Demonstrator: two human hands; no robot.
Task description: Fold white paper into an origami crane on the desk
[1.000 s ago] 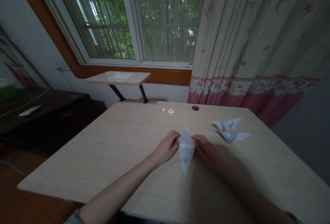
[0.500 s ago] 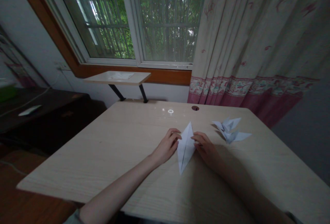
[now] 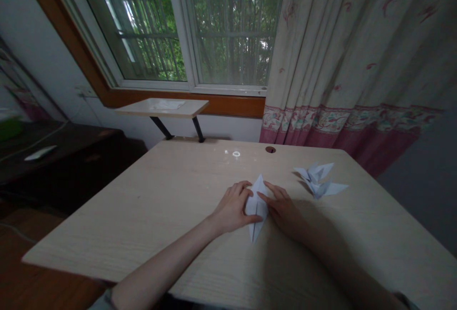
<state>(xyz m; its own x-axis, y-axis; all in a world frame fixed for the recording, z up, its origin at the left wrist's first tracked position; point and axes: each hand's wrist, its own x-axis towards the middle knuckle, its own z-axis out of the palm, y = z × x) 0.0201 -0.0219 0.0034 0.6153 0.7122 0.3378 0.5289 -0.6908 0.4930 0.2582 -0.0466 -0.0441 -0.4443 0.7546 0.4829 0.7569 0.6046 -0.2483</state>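
A white sheet folded into a long, narrow diamond, folded paper (image 3: 257, 206), lies on the table with a crease along its middle. My left hand (image 3: 231, 207) grips its left side, the thumb reaching across the lower half and the fingers bent near the upper edge. From the right, my right hand (image 3: 286, 211) holds the other side, with a fingertip pressed on the paper near the centre line. Parts of both side edges are hidden under the fingers. To the right of my right hand sit two folded paper cranes (image 3: 317, 189), close together.
The pale wooden table (image 3: 160, 195) has a round cable hole (image 3: 270, 150) near its back edge. A small raised shelf (image 3: 193, 108) with white paper on it stands at the back left. A curtain (image 3: 328, 119) hangs behind; a dark cabinet (image 3: 89, 153) is at left.
My left hand has moved onto the paper, its thumb now lying across the lower half. My right fingertip has shifted inward over the paper. The paper's top point sits slightly lower.
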